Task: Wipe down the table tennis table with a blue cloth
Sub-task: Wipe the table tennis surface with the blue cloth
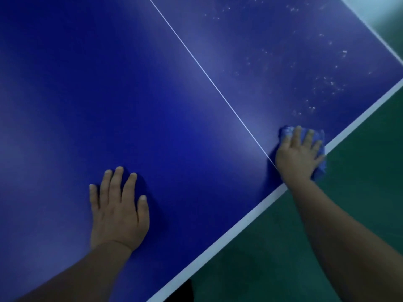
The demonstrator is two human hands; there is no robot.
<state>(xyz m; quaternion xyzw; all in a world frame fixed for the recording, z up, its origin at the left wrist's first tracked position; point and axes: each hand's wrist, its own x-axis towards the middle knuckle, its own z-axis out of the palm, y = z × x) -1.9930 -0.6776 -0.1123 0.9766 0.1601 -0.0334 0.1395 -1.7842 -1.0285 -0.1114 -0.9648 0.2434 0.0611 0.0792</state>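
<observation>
Blue table (109, 83), cloth (318, 136) (edge), white specks (331, 83)

table (109, 83): deep blue, white lines | cloth (287, 132): blue | floor (305, 247): seemingly green

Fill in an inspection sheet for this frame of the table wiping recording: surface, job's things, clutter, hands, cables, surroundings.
Surface: blue table tennis table with a thin white centre line and a white edge band; whitish specks scattered over the half right of the line, the left half looks plain.
Job's things: blue cloth bunched at the table edge, just right of the centre line.
Clutter: nothing seen.
Hands: right hand presses on the cloth with fingers spread; left hand rests flat on the table, holding nothing.
Cables: nothing seen.
Surroundings: green floor beyond the table edge; a dark shape at the bottom edge, too cut off to identify.
</observation>
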